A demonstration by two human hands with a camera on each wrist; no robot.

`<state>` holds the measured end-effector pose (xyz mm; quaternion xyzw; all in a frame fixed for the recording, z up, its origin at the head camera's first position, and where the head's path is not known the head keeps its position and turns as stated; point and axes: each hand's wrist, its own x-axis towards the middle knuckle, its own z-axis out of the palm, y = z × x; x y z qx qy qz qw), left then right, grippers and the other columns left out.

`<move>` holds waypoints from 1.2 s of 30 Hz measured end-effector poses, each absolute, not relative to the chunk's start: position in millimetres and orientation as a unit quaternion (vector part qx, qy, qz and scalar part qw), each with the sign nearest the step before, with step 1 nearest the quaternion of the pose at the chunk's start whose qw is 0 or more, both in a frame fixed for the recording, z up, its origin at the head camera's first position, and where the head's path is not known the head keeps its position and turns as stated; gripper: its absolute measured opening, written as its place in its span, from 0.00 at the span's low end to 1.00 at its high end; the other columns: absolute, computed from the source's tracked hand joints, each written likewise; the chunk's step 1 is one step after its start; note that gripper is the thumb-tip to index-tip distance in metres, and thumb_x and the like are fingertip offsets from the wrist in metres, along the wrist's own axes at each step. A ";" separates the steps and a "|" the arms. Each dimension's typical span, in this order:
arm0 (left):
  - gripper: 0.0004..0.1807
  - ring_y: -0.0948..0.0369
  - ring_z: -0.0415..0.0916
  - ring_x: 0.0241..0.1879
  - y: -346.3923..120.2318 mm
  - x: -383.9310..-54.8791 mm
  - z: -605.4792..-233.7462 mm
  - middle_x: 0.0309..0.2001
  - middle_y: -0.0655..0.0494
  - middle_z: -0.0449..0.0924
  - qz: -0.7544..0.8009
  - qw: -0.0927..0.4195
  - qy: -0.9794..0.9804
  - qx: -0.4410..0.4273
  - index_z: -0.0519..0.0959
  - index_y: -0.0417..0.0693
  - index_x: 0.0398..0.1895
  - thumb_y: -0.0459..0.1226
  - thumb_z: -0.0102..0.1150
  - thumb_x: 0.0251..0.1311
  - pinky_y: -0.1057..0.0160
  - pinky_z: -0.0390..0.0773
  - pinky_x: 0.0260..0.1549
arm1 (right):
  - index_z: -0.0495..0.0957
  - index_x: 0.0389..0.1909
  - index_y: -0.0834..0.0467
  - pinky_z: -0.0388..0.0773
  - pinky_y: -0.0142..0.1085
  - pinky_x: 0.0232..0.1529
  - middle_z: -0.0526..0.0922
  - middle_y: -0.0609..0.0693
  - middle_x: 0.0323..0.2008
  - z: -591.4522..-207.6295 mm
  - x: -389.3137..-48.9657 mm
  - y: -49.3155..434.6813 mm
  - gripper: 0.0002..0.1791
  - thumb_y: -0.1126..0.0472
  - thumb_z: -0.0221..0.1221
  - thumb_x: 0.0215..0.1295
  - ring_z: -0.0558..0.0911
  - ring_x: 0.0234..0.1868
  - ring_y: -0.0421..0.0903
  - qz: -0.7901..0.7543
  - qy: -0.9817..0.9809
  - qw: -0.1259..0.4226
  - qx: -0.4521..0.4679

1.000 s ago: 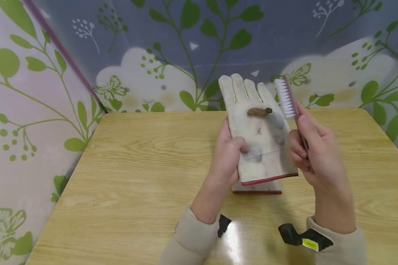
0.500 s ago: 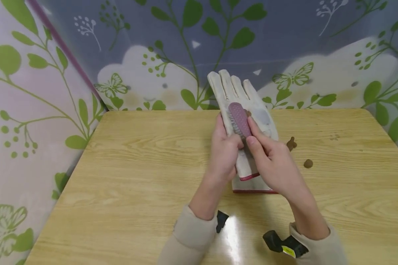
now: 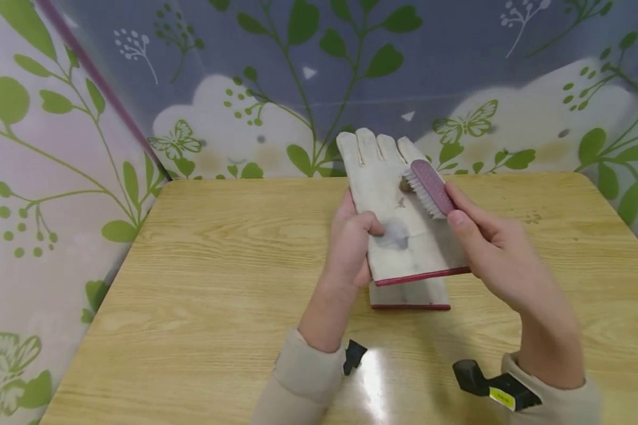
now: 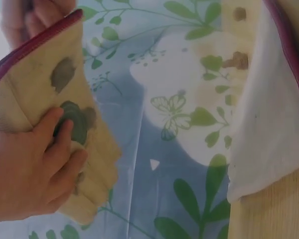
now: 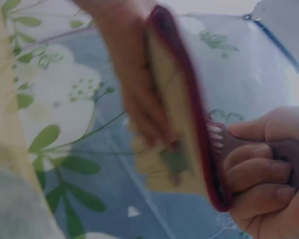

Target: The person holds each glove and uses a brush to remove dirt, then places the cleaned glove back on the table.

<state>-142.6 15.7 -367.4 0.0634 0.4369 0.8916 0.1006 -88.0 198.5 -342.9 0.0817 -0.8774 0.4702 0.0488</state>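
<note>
My left hand (image 3: 351, 245) grips a cream work glove (image 3: 430, 251) by its left side, thumb on the front. The fingers press its back over a greenish stain, seen in the left wrist view. Grey stains and a brown lump (image 3: 404, 186) mark the glove's front, and red trim edges its cuff. My right hand (image 3: 494, 251) holds a pink scrub brush (image 3: 432, 186) by its handle. White bristles face the glove right beside the brown lump. Under the raised glove, a second cream glove (image 3: 410, 294) lies on the table, mostly hidden.
The wooden table (image 3: 234, 265) meets a leaf-patterned wall covering (image 3: 276, 118) at the back and left. In the left wrist view, a round brown piece (image 4: 239, 13) and an irregular brown piece (image 4: 237, 60) lie on the table near the second glove.
The brush came from upright beside the glove, across to its left part, then back right to the brown lump. The glove tilted and turned back face-up. The left hand kept its grip.
</note>
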 end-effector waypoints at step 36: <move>0.50 0.53 0.64 0.66 39.3 -146.1 -377.4 0.73 0.49 0.58 0.830 0.037 0.530 0.172 0.50 0.48 0.77 0.16 0.32 0.42 0.53 0.69 0.61 | 0.61 0.74 0.58 0.62 0.40 0.15 0.73 0.60 0.16 -377.2 -97.5 161.5 0.28 0.55 0.48 0.77 0.62 0.12 0.44 0.321 -0.923 0.199 0.069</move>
